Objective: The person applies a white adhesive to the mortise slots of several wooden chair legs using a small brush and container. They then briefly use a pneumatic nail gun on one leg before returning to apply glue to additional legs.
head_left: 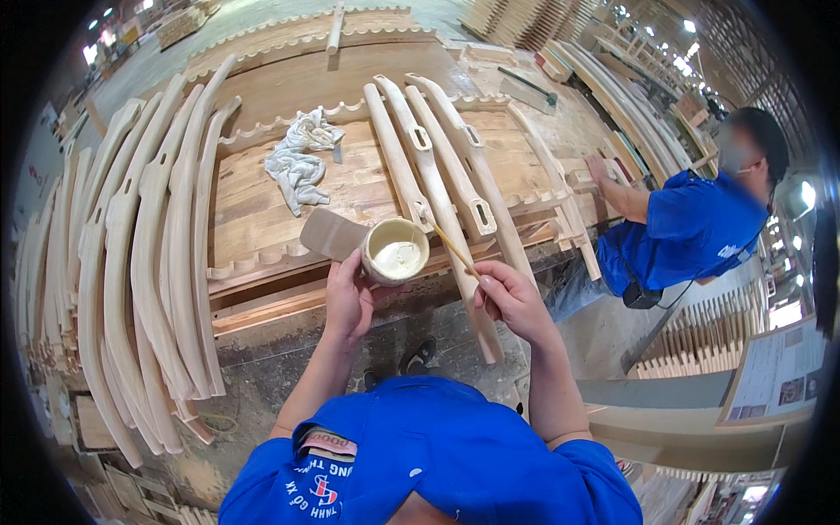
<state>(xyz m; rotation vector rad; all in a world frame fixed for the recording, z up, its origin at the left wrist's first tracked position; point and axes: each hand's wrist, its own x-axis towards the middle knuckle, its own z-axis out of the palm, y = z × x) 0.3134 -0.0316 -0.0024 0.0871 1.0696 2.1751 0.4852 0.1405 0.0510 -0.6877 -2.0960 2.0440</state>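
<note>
My left hand (348,300) is wrapped round a round cup (367,255) with pale cream paste (398,256) inside, tilted so its mouth faces me. A flat brown piece (332,234) sticks out to the left between cup and hand; whether I grip it too, I cannot tell. In my right hand (507,299) a thin wooden stick (453,248) is pinched, its tip by the slotted end of a curved wooden leg (394,153). More shaped wooden legs (455,179) with oval slots lie alongside it, their near ends reaching over the bench edge.
Many curved wooden legs (149,236) stand stacked at the left. A crumpled white rag (302,162) lies on the workbench (363,179), among scalloped wooden strips (289,118). A clamp-like tool (529,87) rests farther back. At the right, a person in blue (700,219) has a hand on the bench.
</note>
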